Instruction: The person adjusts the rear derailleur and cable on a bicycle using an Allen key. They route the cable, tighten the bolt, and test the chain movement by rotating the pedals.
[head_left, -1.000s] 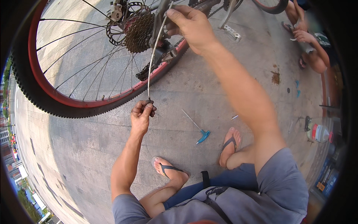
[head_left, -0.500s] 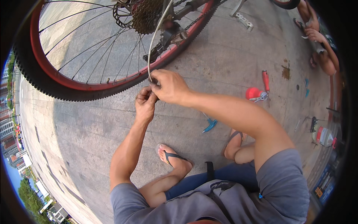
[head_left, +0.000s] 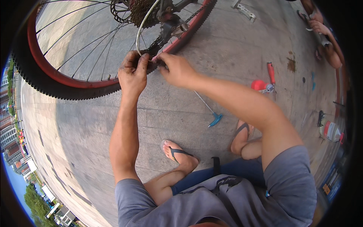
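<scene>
A white cable housing (head_left: 141, 28) curves down beside the rear wheel of a bicycle (head_left: 64, 77). Its lower end bends in at my left hand (head_left: 131, 73), whose thumb and fingers are pinched on it. Just to the right, my right hand (head_left: 177, 70) is closed at the fingertips, close to the housing's end. What those fingertips hold is too small and covered to make out. Above my hands are the rear derailleur (head_left: 174, 26) and the cassette (head_left: 143, 11). The wheel's red rim and knobbly black tyre pass behind my fingers.
A blue-handled hex key (head_left: 215, 119) lies on the paving in front of my feet. Farther right are a red-handled screwdriver (head_left: 271, 72) and a round red tool (head_left: 259, 85). A clear container (head_left: 329, 131) stands at the right edge. Another person (head_left: 323, 34) sits at the upper right.
Both hands have moved up towards the derailleur. My left hand has gone from below the housing's end to pinching the housing; my right hand has left it and shifted to the right.
</scene>
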`<state>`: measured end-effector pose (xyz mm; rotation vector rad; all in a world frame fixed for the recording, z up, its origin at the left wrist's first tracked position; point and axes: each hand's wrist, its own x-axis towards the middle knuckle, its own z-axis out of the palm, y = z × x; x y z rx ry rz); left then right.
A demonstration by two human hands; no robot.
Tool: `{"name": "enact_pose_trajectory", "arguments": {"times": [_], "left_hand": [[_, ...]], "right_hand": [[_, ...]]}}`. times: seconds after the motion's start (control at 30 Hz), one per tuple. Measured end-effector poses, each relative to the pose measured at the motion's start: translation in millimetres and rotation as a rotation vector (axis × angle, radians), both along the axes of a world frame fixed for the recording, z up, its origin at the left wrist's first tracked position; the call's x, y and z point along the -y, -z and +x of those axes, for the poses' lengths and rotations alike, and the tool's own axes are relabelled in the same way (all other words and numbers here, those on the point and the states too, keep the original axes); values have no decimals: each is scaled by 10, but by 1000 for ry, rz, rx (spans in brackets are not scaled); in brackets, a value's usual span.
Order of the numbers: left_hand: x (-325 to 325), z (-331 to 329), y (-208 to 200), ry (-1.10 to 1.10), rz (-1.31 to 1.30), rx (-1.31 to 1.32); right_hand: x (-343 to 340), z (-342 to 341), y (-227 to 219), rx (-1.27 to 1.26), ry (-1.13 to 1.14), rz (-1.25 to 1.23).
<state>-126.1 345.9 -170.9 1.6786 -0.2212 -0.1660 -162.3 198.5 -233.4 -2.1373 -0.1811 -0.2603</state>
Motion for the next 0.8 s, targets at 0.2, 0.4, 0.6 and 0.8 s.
{"name": "enact_pose_trajectory", "arguments": {"times": [0.2, 0.4, 0.6, 0.8], "left_hand": [[-29, 25, 19, -28, -93, -16], [-33, 10, -102, 42, -80, -204], [-126, -52, 7, 20, -200, -292], [-169, -122, -129, -184, -304, -242]], "right_hand": [[227, 36, -40, -231, 72, 322], [245, 53, -76, -150, -3, 228], [187, 37, 3, -137, -168, 181], [677, 78, 9, -330, -439, -182]]}}
